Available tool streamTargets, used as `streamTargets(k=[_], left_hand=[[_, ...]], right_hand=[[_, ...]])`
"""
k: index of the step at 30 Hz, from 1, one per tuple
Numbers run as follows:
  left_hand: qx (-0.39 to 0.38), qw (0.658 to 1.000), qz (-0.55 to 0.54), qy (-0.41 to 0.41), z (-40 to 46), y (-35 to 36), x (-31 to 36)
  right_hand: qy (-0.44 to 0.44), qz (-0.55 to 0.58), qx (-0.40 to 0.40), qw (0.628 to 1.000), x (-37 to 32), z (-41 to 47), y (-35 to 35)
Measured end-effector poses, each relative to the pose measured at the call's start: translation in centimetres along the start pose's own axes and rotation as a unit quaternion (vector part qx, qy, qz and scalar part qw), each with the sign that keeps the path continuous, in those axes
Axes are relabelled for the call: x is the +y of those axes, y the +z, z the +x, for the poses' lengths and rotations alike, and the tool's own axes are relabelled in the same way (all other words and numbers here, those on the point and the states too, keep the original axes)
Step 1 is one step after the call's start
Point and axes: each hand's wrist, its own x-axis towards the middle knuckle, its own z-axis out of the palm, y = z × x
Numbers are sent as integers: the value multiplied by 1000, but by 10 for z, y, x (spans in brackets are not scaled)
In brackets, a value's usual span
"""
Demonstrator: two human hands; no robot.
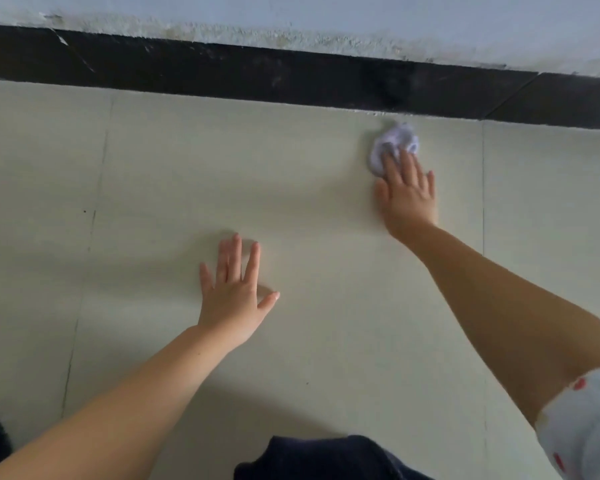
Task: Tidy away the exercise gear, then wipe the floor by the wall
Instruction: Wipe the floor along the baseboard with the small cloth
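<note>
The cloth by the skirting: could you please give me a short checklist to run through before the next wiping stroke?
1. Cloth under the right hand: ok, the fingers press it flat on the floor.
2. Cloth reaching the wall edge: ok, it sits just short of the black skirting.
3. Left hand clear of the wiping path: ok, it rests flat on the floor tile, well apart from the cloth.
4. Exercise gear out of the way: ok, none in view on this stretch.
5. Cloth still clean enough: cannot tell, it is blurred.
6. Dirt at the skirting joint: not ok, pale specks show beside the cloth.
</note>
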Motion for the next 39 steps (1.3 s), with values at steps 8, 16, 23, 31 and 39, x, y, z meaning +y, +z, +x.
streamTargets(k=[8,16,23,31,39], left_hand=[[-12,1000,1,-13,2,2,4],[67,981,-185,5,1,-7,-9],[-9,997,-23,71,-14,-7,2],[-3,999,-38,28,-14,-4,25],[7,999,18,31,-15,-14,20]], right_hand=[[280,63,21,958,44,-7,-16],[-267,-49,-163,948,-113,-160,78],[172,34,-24,984,79,-125,11],[107,-5,-32,994,-15,-160,57],[-186,-57,-116,974,-55,-239,86]])
